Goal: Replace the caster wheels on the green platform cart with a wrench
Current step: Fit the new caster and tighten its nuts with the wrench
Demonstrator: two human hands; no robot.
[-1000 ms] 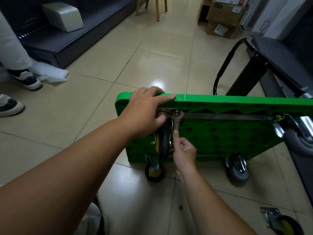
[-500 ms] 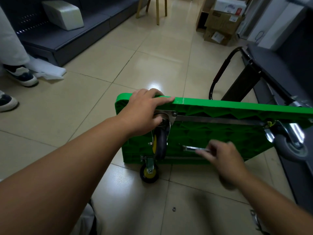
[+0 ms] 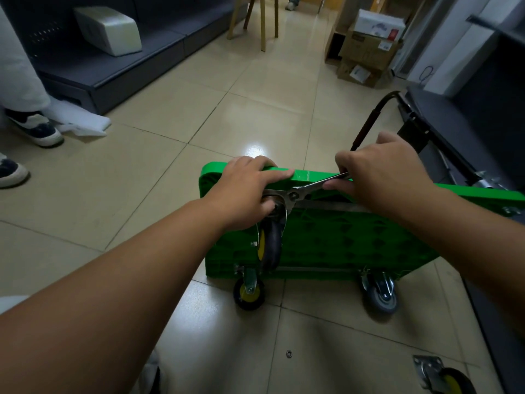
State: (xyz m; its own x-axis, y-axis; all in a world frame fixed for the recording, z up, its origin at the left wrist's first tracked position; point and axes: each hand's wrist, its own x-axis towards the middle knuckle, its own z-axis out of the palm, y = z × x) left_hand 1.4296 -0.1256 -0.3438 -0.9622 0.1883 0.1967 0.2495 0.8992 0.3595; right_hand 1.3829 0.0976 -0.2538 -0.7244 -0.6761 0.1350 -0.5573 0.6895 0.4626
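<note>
So the green platform cart [image 3: 341, 245] is tipped up on its long edge on the tile floor [image 3: 170, 180], underside facing me, handle [image 3: 369, 126] folded out behind it. My left hand [image 3: 244, 191] has its grip clamped over the top rim right at the upper-left caster [image 3: 271, 243], thumb down by the mounting plate, basically bracing the whole thing. My right hand [image 3: 380, 177] has its grip closed around the wrench [image 3: 315, 186], and the wrench head sits on a bolt at that caster's plate, handle angled up and to the right.

Progress-wise, I'd call it roughly halfway, maybe a bit less. The two casters on the left side, the one I'm working on and the lower one [image 3: 249, 292] touching the floor, have yellow hubs and look like the new ones. The lower-right caster [image 3: 380, 292] is plain grey, so probably an old one that hasn't been swapped. The fourth corner is hidden behind my right arm, can't tell what's there. Another yellow-hub caster [image 3: 446, 378] is lying loose on the floor at bottom right, and a small washer or nut [image 3: 289, 353] sits near it, apart from the cart.

So left to do: finish this bolt, then the grey side.
</note>
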